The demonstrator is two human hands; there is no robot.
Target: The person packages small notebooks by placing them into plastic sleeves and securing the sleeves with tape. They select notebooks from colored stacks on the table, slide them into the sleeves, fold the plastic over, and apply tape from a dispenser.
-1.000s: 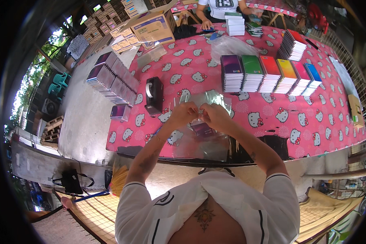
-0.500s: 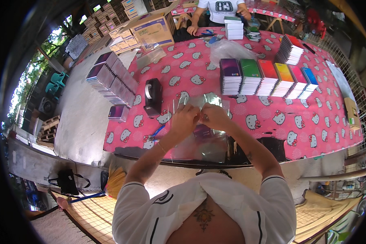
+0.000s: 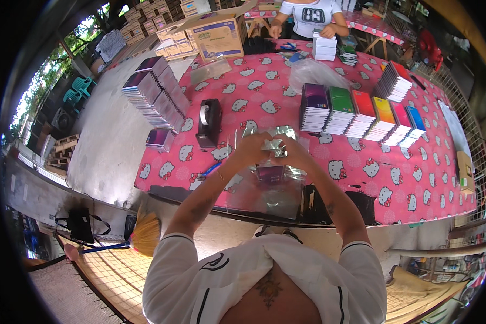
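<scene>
My left hand [image 3: 252,149] and my right hand [image 3: 291,152] meet near the table's front edge, fingers bent and pinching clear plastic film [image 3: 279,201]. The film lies in shiny, loose sheets around and beneath both hands. Just below my fingers a small purple notebook [image 3: 270,173] shows through it, partly covered by the hands. Left of my left hand stands a black tape dispenser [image 3: 209,123] with a pale roll. A blue pen or cutter [image 3: 213,168] lies beside my left forearm.
Stacks of spiral notebooks in several colours [image 3: 341,110] stand to the right, with a red stack [image 3: 392,81] behind. Film-wrapped notebooks [image 3: 155,94] rise at the left. A crumpled plastic bag [image 3: 317,74], a cardboard box [image 3: 217,38] and a co-worker [image 3: 309,16] are across the table.
My view has shifted slightly. My hands stay together at the film above the purple notebook, fingertips slightly rearranged. Across the table, the co-worker's hand has come onto the white notebook stack.
</scene>
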